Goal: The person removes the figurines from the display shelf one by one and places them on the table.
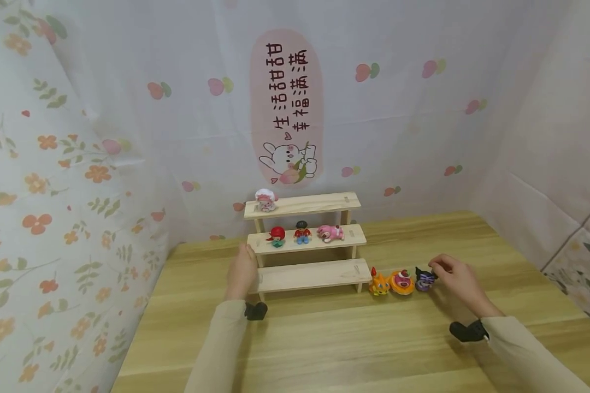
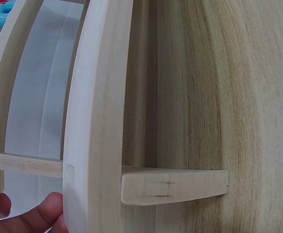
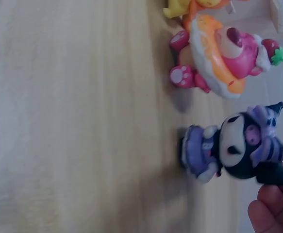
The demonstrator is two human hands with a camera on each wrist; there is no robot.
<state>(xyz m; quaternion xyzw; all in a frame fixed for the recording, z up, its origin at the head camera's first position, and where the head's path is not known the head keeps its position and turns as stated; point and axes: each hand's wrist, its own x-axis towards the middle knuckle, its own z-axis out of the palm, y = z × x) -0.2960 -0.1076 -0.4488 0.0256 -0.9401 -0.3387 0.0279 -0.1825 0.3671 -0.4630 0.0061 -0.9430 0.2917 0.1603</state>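
A three-tier wooden display shelf [image 1: 311, 275] stands on the table. My left hand [image 1: 242, 272] holds its left end, thumb and fingers [image 2: 50, 208] bent about the side frame. My right hand [image 1: 459, 281] pinches the dark ear of a black-and-purple figurine [image 3: 238, 145], upright at the right end of a short row. Beside that figurine sits a pink bear figurine [image 3: 238, 53] with an orange ring, and then an orange-yellow figurine [image 1: 379, 284] by the shelf's lower right corner. Whether the held figurine touches the table is hard to tell.
On the top tier is a white-and-pink figurine [image 1: 265, 200]. The middle tier carries a red-haired figurine [image 1: 277, 236], a red-jacketed figurine [image 1: 302, 233] and a pink lying figurine [image 1: 331, 233]. Patterned cloth [image 1: 398, 136] hangs behind the wood-grain table [image 1: 324, 344].
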